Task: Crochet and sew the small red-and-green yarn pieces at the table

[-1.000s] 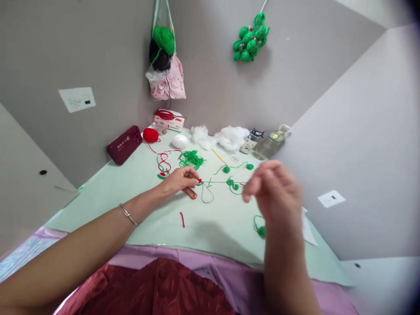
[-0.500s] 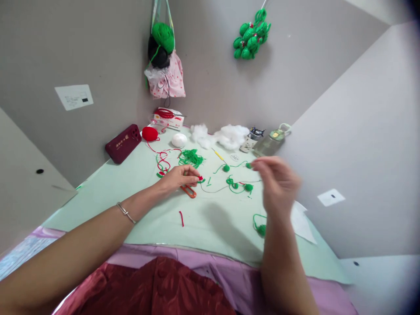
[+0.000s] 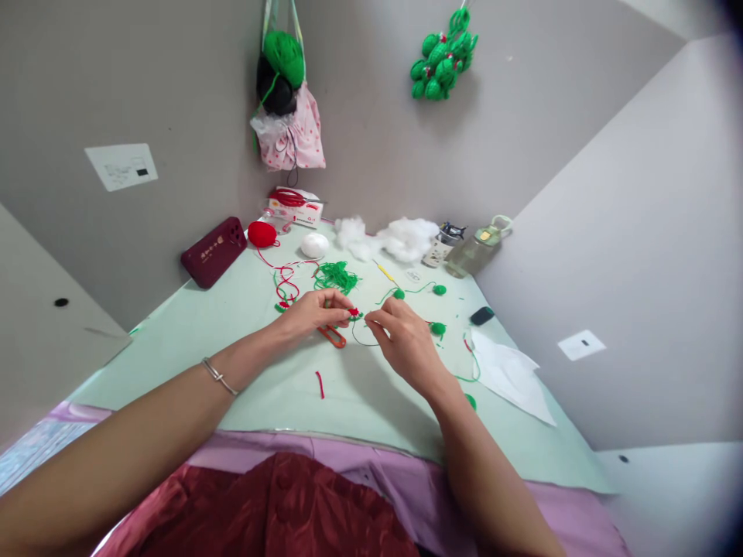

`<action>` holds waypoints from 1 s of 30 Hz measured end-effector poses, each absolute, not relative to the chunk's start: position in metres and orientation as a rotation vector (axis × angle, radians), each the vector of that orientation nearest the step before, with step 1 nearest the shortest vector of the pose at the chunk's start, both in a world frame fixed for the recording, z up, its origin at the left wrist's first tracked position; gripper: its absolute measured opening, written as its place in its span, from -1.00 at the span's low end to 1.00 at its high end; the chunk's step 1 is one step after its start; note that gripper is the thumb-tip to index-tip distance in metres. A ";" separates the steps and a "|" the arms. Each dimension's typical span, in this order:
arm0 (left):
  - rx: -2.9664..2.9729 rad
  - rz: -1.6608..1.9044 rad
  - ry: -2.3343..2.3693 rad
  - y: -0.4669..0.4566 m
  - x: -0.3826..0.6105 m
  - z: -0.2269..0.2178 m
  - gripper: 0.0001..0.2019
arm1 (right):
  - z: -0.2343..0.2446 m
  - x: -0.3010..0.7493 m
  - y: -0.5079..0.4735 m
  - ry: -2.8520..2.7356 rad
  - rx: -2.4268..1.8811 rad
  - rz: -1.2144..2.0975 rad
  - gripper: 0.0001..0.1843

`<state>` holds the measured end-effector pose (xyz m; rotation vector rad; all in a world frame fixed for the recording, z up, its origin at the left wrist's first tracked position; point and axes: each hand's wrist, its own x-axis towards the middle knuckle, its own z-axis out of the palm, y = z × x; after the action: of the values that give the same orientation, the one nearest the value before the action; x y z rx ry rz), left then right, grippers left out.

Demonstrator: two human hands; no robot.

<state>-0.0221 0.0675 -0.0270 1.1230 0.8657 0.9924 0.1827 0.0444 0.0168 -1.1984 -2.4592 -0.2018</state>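
Pinched between the thumb and fingers of my left hand (image 3: pixel 325 309) is a small crocheted piece (image 3: pixel 354 313), red with a green and white edge. Close to its right side is my right hand (image 3: pixel 400 333), thumb and fingertips pressed together; whatever they grip is too small to make out. A dark thread (image 3: pixel 363 343) loops down from the crocheted piece and runs under my right hand. Just below my left hand lies an orange-handled tool (image 3: pixel 333 336), partly covered. A similar red and green piece (image 3: pixel 282 306) rests left of my left hand.
Behind my hands are tangled green yarn (image 3: pixel 337 277), a red yarn ball (image 3: pixel 263 234), a white ball (image 3: pixel 314 246), stuffing (image 3: pixel 409 240) and a yellow crochet hook (image 3: pixel 384 272). Small green balls (image 3: pixel 438 329) lie rightward. A phone (image 3: pixel 214 254) and bottle (image 3: pixel 479 246) stand at the sides.
My right hand has come down and left from its raised position, close to the crocheted piece. The dark thread, stretched out before, now hangs slack. My left hand keeps its hold.
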 end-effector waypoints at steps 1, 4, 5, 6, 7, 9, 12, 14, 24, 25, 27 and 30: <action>1.125 0.992 0.869 0.068 -0.022 -0.027 -0.73 | 0.017 0.183 0.045 -2.463 -1.202 -0.200 -0.75; 1.132 0.986 0.877 0.068 -0.023 -0.025 -0.74 | 0.016 0.183 0.045 -2.469 -1.205 -0.192 -0.75; 1.134 0.985 0.881 0.067 -0.023 -0.025 -0.74 | 0.016 0.183 0.045 -2.469 -1.202 -0.189 -0.75; 1.136 0.985 0.884 0.067 -0.023 -0.025 -0.74 | 0.016 0.183 0.044 -2.469 -1.194 -0.184 -0.74; 1.139 0.986 0.886 0.067 -0.023 -0.025 -0.74 | 0.016 0.183 0.044 -2.467 -1.185 -0.177 -0.74; 1.143 0.989 0.886 0.067 -0.023 -0.025 -0.72 | 0.016 0.183 0.044 -2.458 -1.166 -0.159 -0.74; 1.147 0.986 0.877 0.067 -0.023 -0.027 -0.70 | 0.016 0.183 0.043 -2.448 -1.153 -0.130 -0.74; 1.154 0.983 0.871 0.068 -0.023 -0.029 -0.70 | 0.016 0.183 0.044 -2.453 -1.152 -0.118 -0.74; 1.167 0.976 0.885 0.069 -0.024 -0.029 -0.69 | 0.015 0.184 0.045 -2.473 -1.159 -0.091 -0.74; 1.168 0.976 0.883 0.068 -0.023 -0.029 -0.68 | 0.015 0.184 0.046 -2.478 -1.161 -0.086 -0.74; 1.168 0.965 0.869 0.068 -0.023 -0.029 -0.67 | 0.015 0.183 0.046 -2.481 -1.164 -0.072 -0.74; 1.173 0.919 0.840 0.068 -0.024 -0.027 -0.64 | 0.014 0.185 0.048 -2.451 -1.167 -0.008 -0.77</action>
<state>-0.0242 0.0678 -0.0272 1.1728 0.8404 0.9188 0.1849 0.0481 0.0141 -1.1673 -2.4506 -0.0081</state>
